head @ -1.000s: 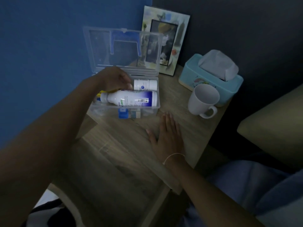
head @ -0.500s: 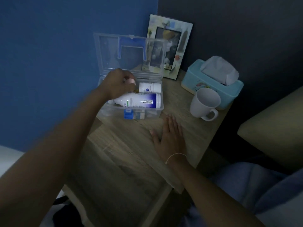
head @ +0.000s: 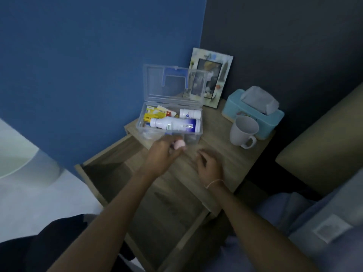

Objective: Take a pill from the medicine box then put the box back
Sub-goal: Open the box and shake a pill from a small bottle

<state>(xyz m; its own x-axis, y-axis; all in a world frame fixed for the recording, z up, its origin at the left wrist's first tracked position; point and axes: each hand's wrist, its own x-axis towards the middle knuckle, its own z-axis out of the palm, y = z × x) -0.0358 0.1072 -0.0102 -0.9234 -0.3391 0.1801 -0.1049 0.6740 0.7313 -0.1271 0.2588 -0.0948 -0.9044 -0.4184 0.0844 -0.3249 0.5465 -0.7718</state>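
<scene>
A clear plastic medicine box stands open on the wooden bedside table, its lid upright at the back. Inside lie a large white and blue bottle, a small white bottle and yellow packets. My left hand is just in front of the box, fingers closed on a small pale pink item with a rounded end. My right hand hovers low over the tabletop to the right, fingers loosely curled and blurred, holding nothing.
A white mug and a light blue tissue box stand at the right, a picture frame leans on the wall behind. The table's drawer is pulled out below my arms. A beige cushion sits far right.
My left hand has come out of the box toward me holding the pink item. My right hand has lifted from lying flat and curled its fingers. The camera has tilted back.
</scene>
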